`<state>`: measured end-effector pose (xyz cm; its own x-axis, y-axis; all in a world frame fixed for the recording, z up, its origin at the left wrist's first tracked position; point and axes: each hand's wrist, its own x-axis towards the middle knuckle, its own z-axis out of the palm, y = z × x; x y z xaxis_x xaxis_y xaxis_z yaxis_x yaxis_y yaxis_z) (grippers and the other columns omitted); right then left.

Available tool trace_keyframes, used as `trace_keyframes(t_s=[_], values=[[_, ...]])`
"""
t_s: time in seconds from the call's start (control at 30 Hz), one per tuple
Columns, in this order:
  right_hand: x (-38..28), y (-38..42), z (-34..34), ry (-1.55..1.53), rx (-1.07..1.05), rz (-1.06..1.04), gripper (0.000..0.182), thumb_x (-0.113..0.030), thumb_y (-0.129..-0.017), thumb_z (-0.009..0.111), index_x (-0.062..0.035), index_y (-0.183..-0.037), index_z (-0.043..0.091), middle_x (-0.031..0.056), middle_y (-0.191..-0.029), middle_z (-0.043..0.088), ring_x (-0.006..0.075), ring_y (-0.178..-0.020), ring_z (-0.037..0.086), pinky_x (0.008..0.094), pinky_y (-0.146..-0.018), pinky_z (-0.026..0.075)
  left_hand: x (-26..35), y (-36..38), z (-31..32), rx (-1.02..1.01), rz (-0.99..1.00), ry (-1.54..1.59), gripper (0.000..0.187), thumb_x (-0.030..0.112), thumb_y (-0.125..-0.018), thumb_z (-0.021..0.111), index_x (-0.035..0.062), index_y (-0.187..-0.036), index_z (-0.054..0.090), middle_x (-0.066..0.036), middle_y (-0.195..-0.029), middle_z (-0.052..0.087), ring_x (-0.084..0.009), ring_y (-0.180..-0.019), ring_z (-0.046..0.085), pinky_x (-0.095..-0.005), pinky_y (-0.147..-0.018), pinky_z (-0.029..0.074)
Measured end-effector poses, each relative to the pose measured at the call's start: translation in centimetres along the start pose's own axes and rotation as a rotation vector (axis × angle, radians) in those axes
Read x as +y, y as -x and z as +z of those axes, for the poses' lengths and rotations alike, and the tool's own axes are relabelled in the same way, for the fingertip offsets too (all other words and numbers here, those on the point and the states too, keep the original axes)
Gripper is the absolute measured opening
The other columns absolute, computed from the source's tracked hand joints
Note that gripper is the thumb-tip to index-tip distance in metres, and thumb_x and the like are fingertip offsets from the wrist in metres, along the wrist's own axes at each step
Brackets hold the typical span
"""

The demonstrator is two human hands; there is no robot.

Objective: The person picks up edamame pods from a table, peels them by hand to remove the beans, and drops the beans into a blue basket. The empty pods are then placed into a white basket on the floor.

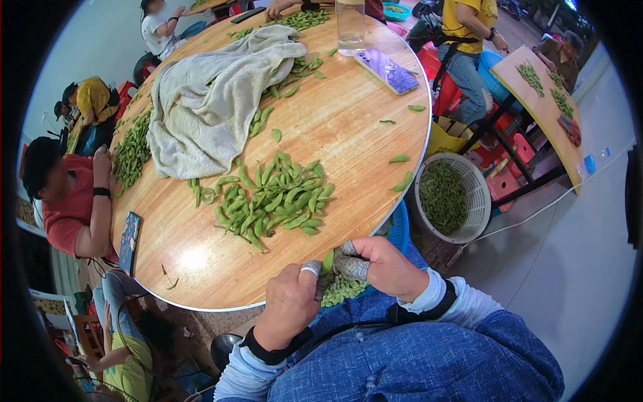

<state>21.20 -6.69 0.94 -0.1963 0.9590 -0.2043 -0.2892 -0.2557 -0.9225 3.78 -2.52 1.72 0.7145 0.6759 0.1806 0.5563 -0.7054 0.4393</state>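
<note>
Over the near edge of the table, my left hand (293, 295) and my right hand (392, 268) meet with fingers pinched. Between their fingertips is a green soybean pod (327, 261), partly hidden by the fingers. Grey speckled wraps cover several fingertips, and my left thumb has a whitish band. Just below the hands, shelled green soybeans (343, 291) lie in a blue basket (400, 228), mostly hidden by the hands and table. A loose pile of pods (274, 199) lies on the round wooden table (341, 120) in front of me.
A cream towel (201, 100) covers more pods. A purple phone (387, 71), a glass bottle (350, 30) and a dark patterned phone (129, 242) lie or stand on the table. A white basket (452, 197) of green pieces stands right. People sit around.
</note>
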Motion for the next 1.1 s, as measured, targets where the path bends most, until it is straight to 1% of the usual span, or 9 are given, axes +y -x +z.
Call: trace_keyframes(t_s=[0.33, 0.43, 0.53, 0.63, 0.73, 0.83, 0.93, 1.03, 1.1], values=[[0.4, -0.4, -0.4, 0.061, 0.008, 0.008, 0.008, -0.002, -0.081, 0.052, 0.0021, -0.086, 0.057, -0.0015, -0.079, 0.057, 0.0046, -0.075, 0.049, 0.0209, -0.068, 0.042, 0.2, -0.1, -0.1, -0.024, 0.044, -0.045, 0.035, -0.001, -0.051, 0.057, -0.0021, -0.085, 0.052, -0.014, -0.070, 0.050, -0.0297, -0.064, 0.052, -0.0393, -0.049, 0.041], [0.9, -0.7, -0.3, -0.123, -0.023, 0.018, 0.008, -0.002, -0.081, 0.052, 0.0016, -0.087, 0.057, -0.0012, -0.080, 0.057, 0.0049, -0.075, 0.049, 0.0212, -0.068, 0.042, -0.5, 0.4, 0.9, -0.006, 0.021, 0.040, 0.033, -0.001, -0.052, 0.058, -0.0014, -0.084, 0.052, -0.014, -0.069, 0.052, -0.0309, -0.061, 0.052, -0.0400, -0.049, 0.041], [2.0, -1.0, -0.6, -0.190, -0.074, -0.008, 0.009, -0.003, -0.081, 0.053, 0.0012, -0.088, 0.057, -0.0005, -0.081, 0.057, 0.0058, -0.075, 0.051, 0.0218, -0.070, 0.042, -1.1, 0.6, 2.0, 0.068, -0.020, 0.335, 0.023, 0.001, -0.061, 0.060, 0.0007, -0.083, 0.053, -0.016, -0.067, 0.053, -0.0333, -0.054, 0.050, -0.0395, -0.049, 0.039], [2.1, -1.2, -0.2, -0.231, -0.078, -0.077, 0.010, -0.003, -0.081, 0.054, 0.0011, -0.089, 0.057, 0.0002, -0.082, 0.059, 0.0065, -0.077, 0.052, 0.0223, -0.071, 0.043, -1.3, 0.8, 2.7, 0.116, -0.150, 0.674, 0.013, 0.011, -0.076, 0.058, 0.0016, -0.084, 0.053, -0.011, -0.065, 0.054, -0.0244, -0.047, 0.047, -0.0323, -0.045, 0.036], [2.3, -1.4, -0.2, -0.195, -0.086, -0.148, 0.010, -0.004, -0.082, 0.054, 0.0012, -0.090, 0.057, 0.0010, -0.084, 0.059, 0.0070, -0.078, 0.053, 0.0225, -0.073, 0.043, -1.2, 1.1, 2.8, 0.036, -0.479, 1.330, 0.017, 0.020, -0.086, 0.048, 0.0035, -0.085, 0.052, -0.001, -0.061, 0.049, -0.0106, -0.049, 0.042, -0.0242, -0.041, 0.031], [2.7, -1.5, -0.6, -0.216, -0.169, -0.170, 0.011, -0.005, -0.082, 0.054, 0.0012, -0.091, 0.057, 0.0013, -0.085, 0.060, 0.0072, -0.079, 0.053, 0.0226, -0.073, 0.043, -0.7, 0.6, 2.0, -0.019, -0.694, 1.704, 0.023, 0.027, -0.086, 0.048, 0.0044, -0.085, 0.052, 0.001, -0.066, 0.049, -0.0074, -0.047, 0.038, -0.0200, -0.041, 0.027], [3.0, -1.4, -1.0, -0.240, -0.186, -0.159, 0.011, -0.005, -0.082, 0.053, 0.0015, -0.090, 0.056, 0.0017, -0.086, 0.060, 0.0073, -0.078, 0.053, 0.0228, -0.072, 0.043, -1.3, 0.6, 1.5, -0.216, -0.662, 1.822, 0.027, 0.030, -0.086, 0.050, 0.0035, -0.087, 0.053, -0.001, -0.069, 0.051, -0.0070, -0.048, 0.038, -0.0201, -0.041, 0.028], [2.1, -1.1, -1.3, -0.123, -0.159, -0.114, 0.010, -0.006, -0.082, 0.054, 0.0018, -0.089, 0.056, 0.0014, -0.082, 0.059, 0.0067, -0.076, 0.052, 0.0230, -0.070, 0.043, -0.8, 0.6, 1.4, -0.202, -0.572, 1.492, 0.026, 0.029, -0.086, 0.051, 0.0032, -0.088, 0.054, -0.001, -0.071, 0.051, -0.0065, -0.049, 0.039, -0.0194, -0.042, 0.028], [0.9, -0.8, -1.0, 0.042, -0.134, -0.134, 0.009, -0.005, -0.082, 0.053, 0.0020, -0.087, 0.056, 0.0013, -0.078, 0.059, 0.0062, -0.074, 0.051, 0.0231, -0.068, 0.043, -1.1, 0.6, 1.0, -0.245, -0.474, 1.348, 0.017, 0.019, -0.085, 0.051, 0.0024, -0.087, 0.054, 0.001, -0.070, 0.051, -0.0053, -0.053, 0.040, -0.0187, -0.047, 0.031]])
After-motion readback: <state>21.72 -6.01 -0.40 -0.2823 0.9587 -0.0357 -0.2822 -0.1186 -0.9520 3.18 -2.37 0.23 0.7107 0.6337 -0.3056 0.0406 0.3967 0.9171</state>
